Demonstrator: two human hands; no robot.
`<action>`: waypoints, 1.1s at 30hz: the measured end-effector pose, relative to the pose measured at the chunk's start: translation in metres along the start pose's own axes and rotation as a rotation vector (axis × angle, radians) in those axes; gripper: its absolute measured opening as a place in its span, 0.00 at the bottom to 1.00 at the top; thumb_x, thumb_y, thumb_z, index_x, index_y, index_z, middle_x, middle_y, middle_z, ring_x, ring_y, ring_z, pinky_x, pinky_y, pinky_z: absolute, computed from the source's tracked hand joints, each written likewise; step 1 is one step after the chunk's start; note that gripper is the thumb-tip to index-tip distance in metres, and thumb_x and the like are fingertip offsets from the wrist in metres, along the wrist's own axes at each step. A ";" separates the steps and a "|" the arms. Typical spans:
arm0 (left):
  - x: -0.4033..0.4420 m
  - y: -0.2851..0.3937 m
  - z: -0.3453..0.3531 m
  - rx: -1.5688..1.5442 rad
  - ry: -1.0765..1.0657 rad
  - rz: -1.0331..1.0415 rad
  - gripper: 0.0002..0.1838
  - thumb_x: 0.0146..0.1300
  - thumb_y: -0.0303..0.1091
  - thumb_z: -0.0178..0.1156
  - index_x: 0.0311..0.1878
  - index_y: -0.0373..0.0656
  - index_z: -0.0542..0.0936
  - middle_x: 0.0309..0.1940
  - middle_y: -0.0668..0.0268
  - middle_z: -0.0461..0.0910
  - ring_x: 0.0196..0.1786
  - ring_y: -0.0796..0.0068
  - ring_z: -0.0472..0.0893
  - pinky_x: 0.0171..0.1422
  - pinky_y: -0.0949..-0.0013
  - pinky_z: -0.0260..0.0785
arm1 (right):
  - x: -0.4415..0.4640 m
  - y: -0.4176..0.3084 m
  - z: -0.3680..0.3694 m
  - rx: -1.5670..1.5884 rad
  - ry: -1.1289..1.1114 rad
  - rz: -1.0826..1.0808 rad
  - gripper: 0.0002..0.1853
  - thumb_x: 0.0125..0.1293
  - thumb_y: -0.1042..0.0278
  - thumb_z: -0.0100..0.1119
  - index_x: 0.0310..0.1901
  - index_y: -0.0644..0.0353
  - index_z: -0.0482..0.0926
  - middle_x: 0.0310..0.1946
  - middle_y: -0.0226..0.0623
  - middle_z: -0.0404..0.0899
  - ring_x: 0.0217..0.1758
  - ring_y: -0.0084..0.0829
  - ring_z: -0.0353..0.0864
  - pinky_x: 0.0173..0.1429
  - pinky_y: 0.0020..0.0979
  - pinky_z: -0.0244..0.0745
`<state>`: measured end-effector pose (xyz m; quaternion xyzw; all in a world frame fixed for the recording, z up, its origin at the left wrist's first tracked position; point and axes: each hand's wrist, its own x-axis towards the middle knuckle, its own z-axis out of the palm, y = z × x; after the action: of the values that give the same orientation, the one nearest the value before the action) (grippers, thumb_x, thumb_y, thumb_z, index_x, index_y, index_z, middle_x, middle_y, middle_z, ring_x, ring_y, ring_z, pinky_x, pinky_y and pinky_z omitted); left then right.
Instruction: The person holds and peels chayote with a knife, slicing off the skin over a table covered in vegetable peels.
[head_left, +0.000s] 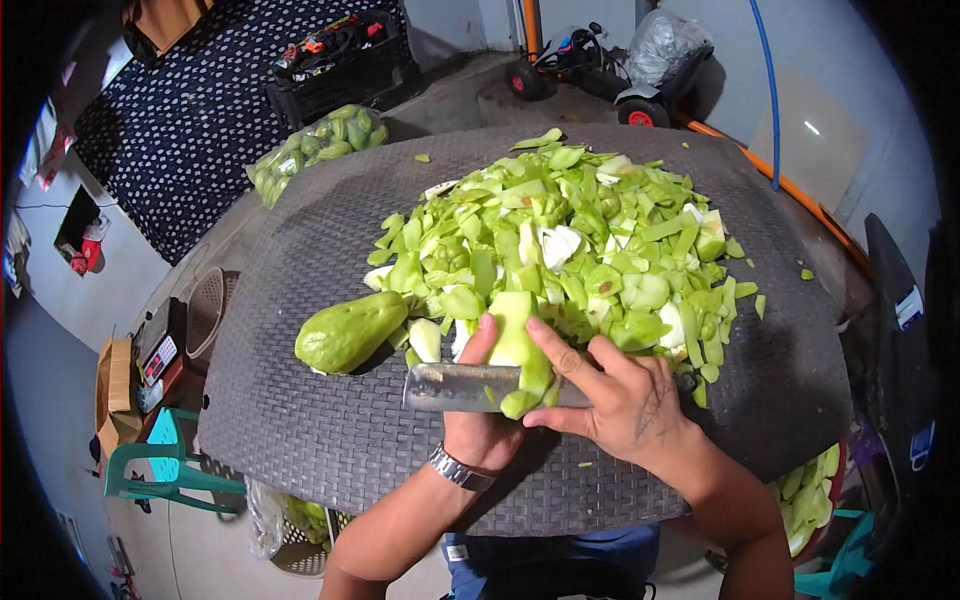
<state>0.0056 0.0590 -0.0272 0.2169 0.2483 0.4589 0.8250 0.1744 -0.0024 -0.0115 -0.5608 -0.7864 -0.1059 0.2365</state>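
Dark woven worktop [290, 440], above which I see the left hand [475, 432] cradling a peeled, pale-green oblong vegetable [512, 335] — right hand [635, 400] gripping a broad steel knife [450, 385] — slick flesh could deflect it fingerward.

Both forearms, left forearm [400, 525] and right forearm [735, 505], angled inward from lower edge of view, bare. Left hand [483, 437] held lower, partly hidden, one digit [482, 340] extended upward. Right hand [635, 405] turned with back shown (dark lines seen across skin), index finger [562, 355] stretched toward upper left, thumb [560, 420] set below, remaining fingers bent. Hands kept close together, right wrist [690, 455] bent slightly.
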 end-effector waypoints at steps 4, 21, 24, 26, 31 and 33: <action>-0.004 0.006 0.006 0.028 -0.047 -0.010 0.29 0.76 0.56 0.59 0.69 0.44 0.77 0.60 0.61 0.84 0.59 0.66 0.85 0.64 0.59 0.78 | 0.000 0.006 0.002 0.219 0.014 0.006 0.54 0.60 0.22 0.64 0.82 0.47 0.64 0.30 0.35 0.75 0.24 0.37 0.81 0.33 0.40 0.82; -0.003 -0.011 -0.004 0.190 -0.042 0.074 0.32 0.76 0.55 0.61 0.72 0.42 0.73 0.59 0.62 0.84 0.57 0.69 0.85 0.64 0.60 0.78 | 0.008 0.020 -0.006 0.326 0.080 -0.003 0.55 0.61 0.37 0.73 0.83 0.57 0.59 0.51 0.53 0.87 0.51 0.55 0.89 0.55 0.49 0.84; -0.002 -0.014 -0.005 0.130 0.000 0.066 0.30 0.76 0.52 0.60 0.71 0.41 0.73 0.59 0.60 0.84 0.57 0.65 0.85 0.62 0.57 0.79 | 0.006 0.020 -0.002 0.376 0.071 0.036 0.51 0.63 0.42 0.73 0.82 0.52 0.60 0.50 0.49 0.87 0.48 0.54 0.89 0.51 0.50 0.85; -0.001 -0.016 -0.013 0.136 0.004 0.043 0.29 0.76 0.51 0.57 0.71 0.41 0.73 0.58 0.58 0.84 0.56 0.61 0.86 0.59 0.54 0.81 | 0.003 0.020 0.001 0.407 0.046 0.089 0.48 0.63 0.46 0.73 0.81 0.48 0.63 0.47 0.47 0.87 0.44 0.53 0.90 0.49 0.49 0.85; -0.002 -0.012 -0.008 0.146 -0.026 -0.021 0.28 0.73 0.47 0.50 0.69 0.39 0.74 0.57 0.54 0.84 0.50 0.57 0.88 0.45 0.45 0.85 | 0.002 0.030 0.000 0.400 0.074 0.135 0.41 0.63 0.56 0.75 0.78 0.41 0.70 0.40 0.44 0.85 0.39 0.51 0.89 0.45 0.48 0.84; -0.004 -0.006 -0.004 0.098 -0.056 -0.094 0.27 0.74 0.47 0.50 0.68 0.40 0.74 0.55 0.54 0.84 0.49 0.57 0.88 0.41 0.48 0.86 | 0.003 0.027 -0.003 0.397 0.044 0.168 0.39 0.63 0.58 0.75 0.77 0.42 0.72 0.38 0.43 0.85 0.39 0.50 0.88 0.45 0.46 0.84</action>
<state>0.0051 0.0528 -0.0335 0.2580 0.2573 0.4005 0.8408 0.1992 0.0084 -0.0103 -0.5643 -0.7370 0.0591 0.3674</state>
